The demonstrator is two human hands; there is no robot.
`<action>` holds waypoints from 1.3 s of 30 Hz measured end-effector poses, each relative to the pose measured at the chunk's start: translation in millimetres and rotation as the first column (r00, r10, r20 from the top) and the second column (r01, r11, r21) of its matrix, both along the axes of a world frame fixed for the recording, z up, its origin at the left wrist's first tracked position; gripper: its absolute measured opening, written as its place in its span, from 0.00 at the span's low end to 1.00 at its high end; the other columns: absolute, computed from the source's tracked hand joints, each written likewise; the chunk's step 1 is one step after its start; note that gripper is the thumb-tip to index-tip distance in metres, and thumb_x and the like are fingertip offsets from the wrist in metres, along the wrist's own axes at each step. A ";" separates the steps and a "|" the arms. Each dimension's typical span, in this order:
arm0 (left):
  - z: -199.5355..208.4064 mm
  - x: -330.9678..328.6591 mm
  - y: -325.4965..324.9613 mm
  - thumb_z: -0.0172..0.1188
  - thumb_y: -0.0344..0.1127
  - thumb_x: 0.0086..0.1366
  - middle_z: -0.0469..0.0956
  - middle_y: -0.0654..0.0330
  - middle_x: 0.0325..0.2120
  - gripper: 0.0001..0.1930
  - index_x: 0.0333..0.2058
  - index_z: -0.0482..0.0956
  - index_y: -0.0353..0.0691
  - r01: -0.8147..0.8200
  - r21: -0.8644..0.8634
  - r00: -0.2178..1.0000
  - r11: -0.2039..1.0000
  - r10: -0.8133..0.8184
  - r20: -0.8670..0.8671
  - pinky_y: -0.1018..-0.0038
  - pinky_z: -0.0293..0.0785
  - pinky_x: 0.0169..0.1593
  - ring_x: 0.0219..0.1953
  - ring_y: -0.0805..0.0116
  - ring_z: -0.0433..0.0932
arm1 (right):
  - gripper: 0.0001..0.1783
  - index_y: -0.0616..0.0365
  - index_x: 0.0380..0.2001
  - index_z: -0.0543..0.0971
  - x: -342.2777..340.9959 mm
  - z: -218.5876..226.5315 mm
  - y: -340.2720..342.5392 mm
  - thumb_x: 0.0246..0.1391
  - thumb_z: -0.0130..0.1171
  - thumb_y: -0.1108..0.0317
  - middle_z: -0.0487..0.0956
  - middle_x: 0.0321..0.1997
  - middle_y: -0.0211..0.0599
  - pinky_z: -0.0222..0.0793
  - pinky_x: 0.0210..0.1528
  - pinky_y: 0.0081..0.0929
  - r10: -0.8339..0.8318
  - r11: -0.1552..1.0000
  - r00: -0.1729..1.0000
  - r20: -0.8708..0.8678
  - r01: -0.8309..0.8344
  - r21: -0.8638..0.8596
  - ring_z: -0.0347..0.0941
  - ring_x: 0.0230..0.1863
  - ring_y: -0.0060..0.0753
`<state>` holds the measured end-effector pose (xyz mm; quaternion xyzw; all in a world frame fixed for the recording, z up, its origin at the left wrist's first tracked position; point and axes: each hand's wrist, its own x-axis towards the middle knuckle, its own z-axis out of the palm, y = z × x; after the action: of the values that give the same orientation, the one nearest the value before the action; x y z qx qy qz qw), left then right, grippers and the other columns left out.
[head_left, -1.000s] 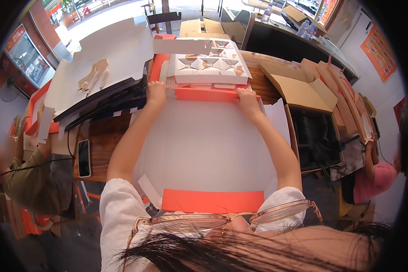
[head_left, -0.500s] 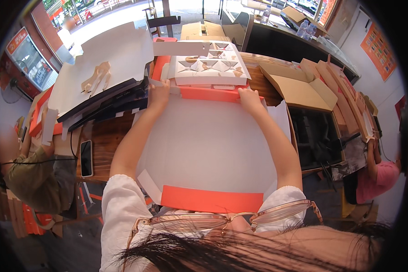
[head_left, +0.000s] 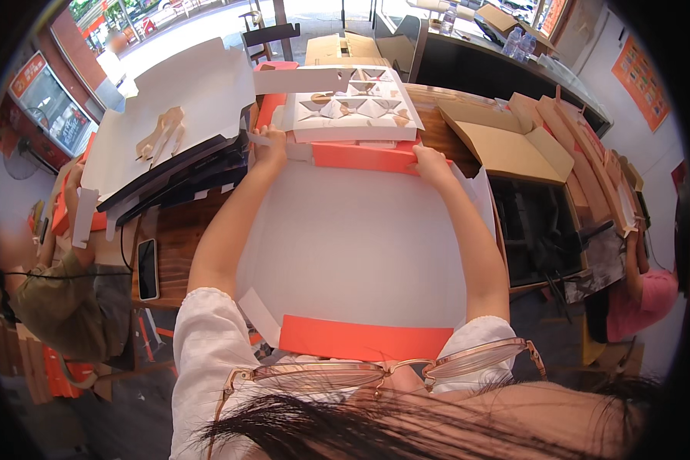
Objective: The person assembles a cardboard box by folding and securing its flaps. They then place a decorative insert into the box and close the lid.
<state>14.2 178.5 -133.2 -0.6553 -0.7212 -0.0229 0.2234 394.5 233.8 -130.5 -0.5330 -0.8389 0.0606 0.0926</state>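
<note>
A large carton sheet (head_left: 353, 245), white inside with red flaps, lies in front of me. Its near red flap (head_left: 364, 337) faces my body, and a white side tab sticks out at its near left. My left hand (head_left: 270, 149) is at the far left corner, closed on the carton's edge by a white tab. At the far right corner, my right hand (head_left: 435, 163) has its fingers bent over the end of the raised far red flap (head_left: 364, 159). Just beyond that flap sits a white divided tray (head_left: 353, 134) with folded triangular partitions.
Stacked white and black cartons (head_left: 192, 92) lean at the left, near a phone (head_left: 148, 268) on the wooden table. An opened brown box (head_left: 506, 146) and a black crate (head_left: 533, 230) stand at right. One person (head_left: 54, 307) works at left, another (head_left: 644, 307) at right.
The carton has shifted slightly to the right. My right hand has moved a little right and nearer along the far flap. My left hand stays at the far left corner, its fingers slightly changed.
</note>
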 end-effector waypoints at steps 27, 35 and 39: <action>-5.5 1.3 4.9 0.55 0.28 0.55 0.81 0.49 0.34 0.07 0.30 0.81 0.35 -0.083 -0.256 0.993 0.963 0.058 -0.106 0.58 0.73 0.44 0.38 0.53 0.81 | 0.15 0.58 0.32 0.73 1.4 -8.9 -10.9 0.48 0.65 0.61 0.81 0.36 0.44 0.63 0.48 0.48 -0.039 0.995 0.999 0.033 0.035 0.096 0.75 0.46 0.48; -11.6 -9.1 0.6 0.57 0.28 0.53 0.82 0.46 0.34 0.10 0.33 0.83 0.37 -0.031 -0.223 0.998 0.974 0.042 0.044 0.52 0.65 0.57 0.43 0.47 0.80 | 0.16 0.59 0.29 0.73 7.6 -18.3 0.5 0.44 0.69 0.63 0.79 0.33 0.47 0.63 0.45 0.48 -0.033 0.991 0.998 -0.060 0.041 0.124 0.75 0.43 0.52; -9.7 -29.2 0.6 0.60 0.30 0.51 0.81 0.45 0.35 0.11 0.34 0.84 0.37 -0.135 -0.241 0.990 0.961 0.123 -0.061 0.52 0.65 0.57 0.43 0.46 0.80 | 0.16 0.59 0.29 0.73 -12.3 -8.8 -3.1 0.43 0.69 0.63 0.79 0.34 0.47 0.63 0.45 0.48 -0.001 0.991 0.998 -0.068 0.010 0.131 0.75 0.43 0.51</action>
<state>-15.0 179.1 -143.0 -0.6298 -0.7544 0.0957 0.1583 382.2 230.7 -139.3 -0.5258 -0.8359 0.0232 0.1559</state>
